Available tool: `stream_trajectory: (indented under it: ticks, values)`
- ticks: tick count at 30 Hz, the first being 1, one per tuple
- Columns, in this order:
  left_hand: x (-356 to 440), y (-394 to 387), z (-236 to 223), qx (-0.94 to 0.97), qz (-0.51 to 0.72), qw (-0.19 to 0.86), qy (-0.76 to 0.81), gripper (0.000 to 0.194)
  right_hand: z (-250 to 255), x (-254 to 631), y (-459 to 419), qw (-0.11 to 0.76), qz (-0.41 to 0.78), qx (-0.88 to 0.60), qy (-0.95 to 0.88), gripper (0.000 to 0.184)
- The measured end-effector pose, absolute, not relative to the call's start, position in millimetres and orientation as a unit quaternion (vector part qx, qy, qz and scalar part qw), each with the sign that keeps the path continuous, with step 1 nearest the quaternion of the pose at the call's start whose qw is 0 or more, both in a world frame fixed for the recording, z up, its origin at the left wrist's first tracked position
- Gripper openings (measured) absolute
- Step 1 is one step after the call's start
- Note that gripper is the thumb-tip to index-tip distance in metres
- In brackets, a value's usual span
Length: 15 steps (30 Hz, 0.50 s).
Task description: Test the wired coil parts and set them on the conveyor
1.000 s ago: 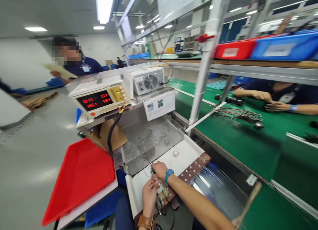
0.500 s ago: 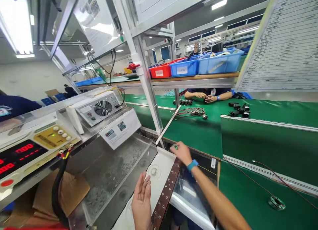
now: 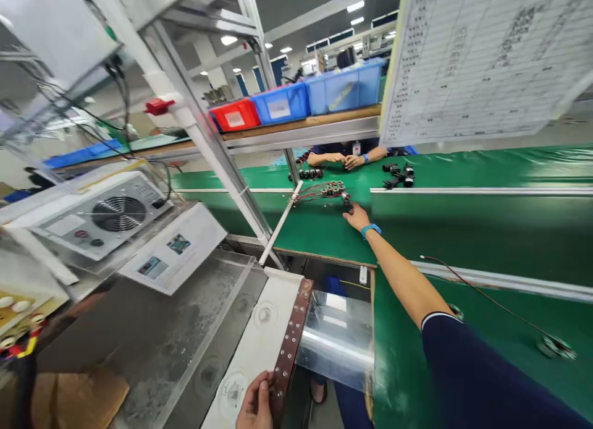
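Observation:
My right hand (image 3: 356, 217), with a blue wristband, is stretched far out over the green conveyor belt (image 3: 463, 225). Its fingers are drawn together at a small dark part next to a cluster of small parts with red wires (image 3: 334, 188). What they hold is too small to name. My left hand (image 3: 254, 408) shows only at the bottom edge. Its fingers are curled on the near end of a brown riveted strip (image 3: 289, 345), which runs beside a white plate with round recesses (image 3: 259, 327).
A co-worker's hands (image 3: 345, 161) work across the belt. Red (image 3: 229, 115) and blue bins (image 3: 324, 89) stand on the shelf above, beside a hanging chart (image 3: 486, 52). A fan unit (image 3: 106, 216) and instruction card (image 3: 173, 256) sit left. A coil with red wire (image 3: 556, 345) lies on the belt.
My right hand has reached from the plate's corner far out onto the belt to the wired parts. My left hand has dropped from open above the plate onto the brown strip. The view has swung right.

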State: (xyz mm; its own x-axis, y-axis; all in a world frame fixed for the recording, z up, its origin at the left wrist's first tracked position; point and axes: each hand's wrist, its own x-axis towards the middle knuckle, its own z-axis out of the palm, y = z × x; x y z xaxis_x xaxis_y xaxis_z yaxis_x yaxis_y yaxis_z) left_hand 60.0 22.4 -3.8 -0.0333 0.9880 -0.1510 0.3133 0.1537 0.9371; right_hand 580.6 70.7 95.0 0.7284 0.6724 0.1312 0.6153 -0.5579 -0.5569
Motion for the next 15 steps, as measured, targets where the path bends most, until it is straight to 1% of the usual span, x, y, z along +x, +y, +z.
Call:
stream_trajectory:
  ticks: [3, 6, 8, 10, 12, 15]
  values:
    - [51.6, 23.5, -4.6, 0.533, 0.351, 0.443, 0.630, 0.043, 90.1, 572.5, 5.6, 0.257, 0.055, -0.873, -0.411, 0.045]
    - [47.9, 26.4, -3.7, 0.532, 0.318, 0.462, 0.634, 0.045, 70.4, 556.8, -93.3, 0.196, 0.081, -0.894, -0.394, 0.032]
    - [52.6, 27.2, 2.1, 0.529, 0.298, 0.476, 0.636, 0.048, 51.7, 540.8, -160.6, 0.131, 0.089, -0.923, -0.351, 0.035]
    - [65.2, 25.6, 12.3, 0.526, 0.299, 0.481, 0.635, 0.050, 33.5, 522.2, -212.7, 0.096, 0.105, -0.939, -0.313, 0.045]
    - [84.4, 21.0, 24.9, 0.535, 0.310, 0.476, 0.625, 0.050, 22.1, 504.3, -241.6, 0.098, 0.118, -0.939, -0.307, 0.046]
    - [116.0, 9.3, 43.6, 0.575, 0.311, 0.487, 0.579, 0.049, 29.1, 485.4, -247.3, 0.144, 0.107, -0.928, -0.327, 0.032]
